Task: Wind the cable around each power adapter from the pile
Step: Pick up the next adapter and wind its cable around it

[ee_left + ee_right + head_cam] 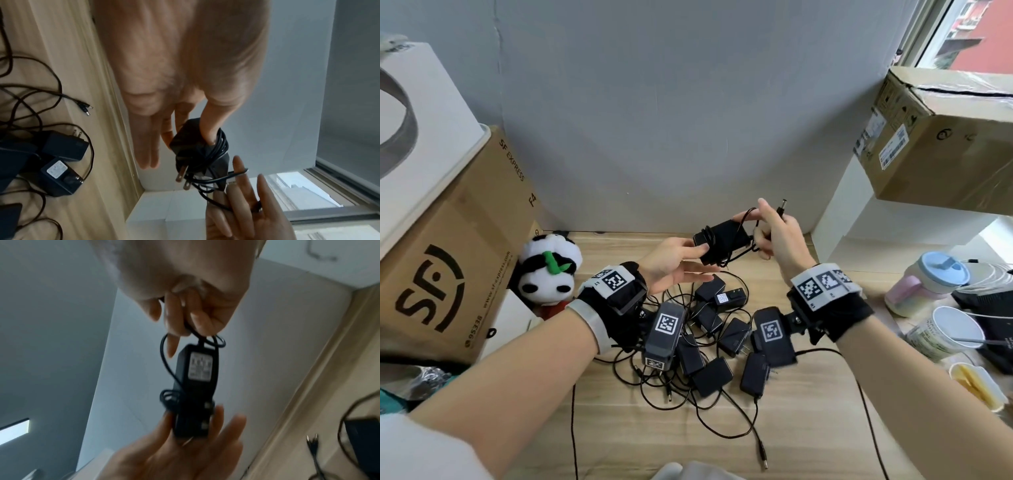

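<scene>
**Inspector:** Head view. The left hand (pixel 674 260) pinches one end of a black power adapter (pixel 722 240), held above the worktop (pixel 808 428). The right hand (pixel 780 236) grips its cable (pixel 748 216), barrel plug (pixel 781 207) protruding past the fingers.

**Clerk:** Advice?

**Inspector:** My judgement: keep the cable taut, lay turns side by side and tuck the plug under the last one.

**Clerk:** Left wrist view?

**Inspector:** Several turns (pixel 221 142) already sit round the body, next to the thumb; the prongs (pixel 182 174) stand clear.

**Clerk:** Right wrist view?

**Inspector:** Blurred. The label (pixel 200 366) faces the camera; a slack loop (pixel 165 358) hangs beside it.

**Clerk:** Surroundings?

**Inspector:** Light wood worktop against a grey wall. The pile of unwound adapters (pixel 709 339) lies below the hands, a panda toy (pixel 549 270) and courier carton (pixel 445 260) on the left, cups (pixel 955 329) on the right.
</scene>
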{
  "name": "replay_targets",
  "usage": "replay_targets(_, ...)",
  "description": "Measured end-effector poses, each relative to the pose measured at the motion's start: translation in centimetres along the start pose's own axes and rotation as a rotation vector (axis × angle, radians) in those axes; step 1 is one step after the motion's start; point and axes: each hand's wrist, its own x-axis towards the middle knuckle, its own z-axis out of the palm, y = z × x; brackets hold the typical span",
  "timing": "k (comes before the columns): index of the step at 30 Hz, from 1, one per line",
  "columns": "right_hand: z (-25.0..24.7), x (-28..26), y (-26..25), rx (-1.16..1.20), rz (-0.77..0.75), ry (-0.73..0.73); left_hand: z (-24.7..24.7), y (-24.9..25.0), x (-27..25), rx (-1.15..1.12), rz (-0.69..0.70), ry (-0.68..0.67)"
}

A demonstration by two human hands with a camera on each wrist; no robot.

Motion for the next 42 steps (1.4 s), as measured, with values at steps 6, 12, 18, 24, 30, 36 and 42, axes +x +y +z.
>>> replay_targets(6, -1.6, 2.0, -1.2, -0.283, 0.001, -0.274, -0.1, 0.3, -0.8, 0.087, -0.04, -0.073)
replay_targets(12, -1.5, 2.8, -0.9, -0.242, 0.211, -0.397, 0.2, 0.2, -1.3, 0.0, -0.04, -0.103)
replay_targets(18, 0.3, 1.2, 1.3, -0.096, 0.426, -0.393, 0.0, -0.2, -0.9, -0.21, 0.01, -0.049)
replay_targets(24, 0.9, 0.3, 2.6, 0.037, 0.38, -0.362, 0.0, -0.5, -1.2, -0.135, -0.058, -0.105)
replay_targets(30, 0.6, 0.6, 3.1, 0.078, 0.204, -0.074, 0.3, -1.1, -0.2, -0.135, 0.002, 0.043)
replay_targets(36, -0.2, -1.3, 3.7, -0.075, 0.025, 0.011, -0.5, -1.4, 0.5, -0.188, 0.011, 0.228)
replay_targets(42, 0.8, -3.5, 4.2, -0.194, 0.006, -0.156, 0.3, -1.5, 0.7, -0.225, 0.05, 0.314)
